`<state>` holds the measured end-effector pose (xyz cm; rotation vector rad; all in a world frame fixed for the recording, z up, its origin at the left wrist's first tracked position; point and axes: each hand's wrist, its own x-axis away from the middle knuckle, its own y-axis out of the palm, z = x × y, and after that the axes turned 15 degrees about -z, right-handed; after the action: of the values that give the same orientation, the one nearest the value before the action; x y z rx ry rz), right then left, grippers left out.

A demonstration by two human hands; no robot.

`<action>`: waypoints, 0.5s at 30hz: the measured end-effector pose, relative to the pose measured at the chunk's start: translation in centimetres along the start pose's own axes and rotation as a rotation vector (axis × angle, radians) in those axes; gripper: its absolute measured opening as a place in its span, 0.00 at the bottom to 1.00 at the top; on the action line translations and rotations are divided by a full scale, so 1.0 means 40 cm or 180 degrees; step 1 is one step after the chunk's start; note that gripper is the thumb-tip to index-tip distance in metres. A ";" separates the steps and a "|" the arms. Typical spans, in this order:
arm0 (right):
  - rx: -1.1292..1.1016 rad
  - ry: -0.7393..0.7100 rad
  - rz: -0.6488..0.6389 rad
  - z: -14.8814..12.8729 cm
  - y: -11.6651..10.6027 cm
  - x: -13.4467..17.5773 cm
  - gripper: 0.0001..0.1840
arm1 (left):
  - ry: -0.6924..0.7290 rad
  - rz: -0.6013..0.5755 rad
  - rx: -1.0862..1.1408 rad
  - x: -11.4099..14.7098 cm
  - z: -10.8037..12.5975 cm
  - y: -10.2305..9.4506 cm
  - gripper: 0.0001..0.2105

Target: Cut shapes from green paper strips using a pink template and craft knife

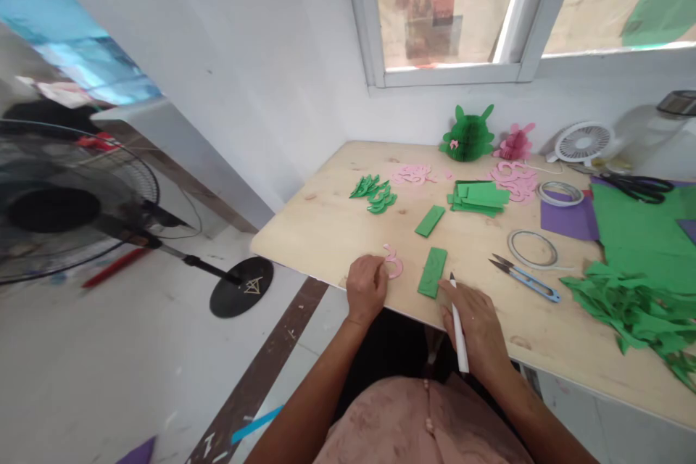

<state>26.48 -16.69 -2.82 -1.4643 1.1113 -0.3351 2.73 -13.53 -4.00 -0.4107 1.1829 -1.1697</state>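
Note:
Near the table's front edge, my left hand (367,290) is closed, its fingertips at the left side of a curved pink paper cutout (396,266). My right hand (475,322) grips a white pen (460,341), its dark tip pointing away from me. That hand's fingertips rest beside a folded green paper strip (433,272), which bears a faint outline. A second green strip (430,220) lies just beyond. Green cut pieces (375,193) and pink cut pieces (412,174) are farther back, with a stack of green strips (478,197) to their right.
Blue-handled thread snips (530,283) and tape rolls (533,249) lie right of my hand. Green scraps (636,304), black scissors (641,187) and purple paper (570,217) are farther right. Paper animals (468,136) and a small white fan (583,142) stand along the wall. A floor fan (59,206) stands left.

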 end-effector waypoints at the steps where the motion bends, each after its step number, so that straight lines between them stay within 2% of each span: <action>1: 0.0072 -0.0039 -0.0057 0.001 -0.001 -0.010 0.19 | 0.0003 -0.0020 0.0018 0.000 0.000 -0.001 0.08; 8: 0.0456 -0.0130 -0.0301 -0.003 0.008 -0.078 0.20 | 0.0008 -0.0076 0.0134 -0.006 0.007 -0.011 0.09; 12: 0.0576 -0.0113 -0.0456 0.001 0.022 -0.076 0.20 | 0.0023 -0.0082 0.0189 -0.006 0.011 -0.020 0.08; 15: 0.0632 -0.0080 -0.0369 0.004 0.031 -0.067 0.19 | 0.0002 -0.0101 0.0204 -0.006 0.014 -0.033 0.07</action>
<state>24.75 -14.32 -2.91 -1.3551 0.9468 -0.4931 2.58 -14.00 -2.64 -0.3816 1.1400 -1.2320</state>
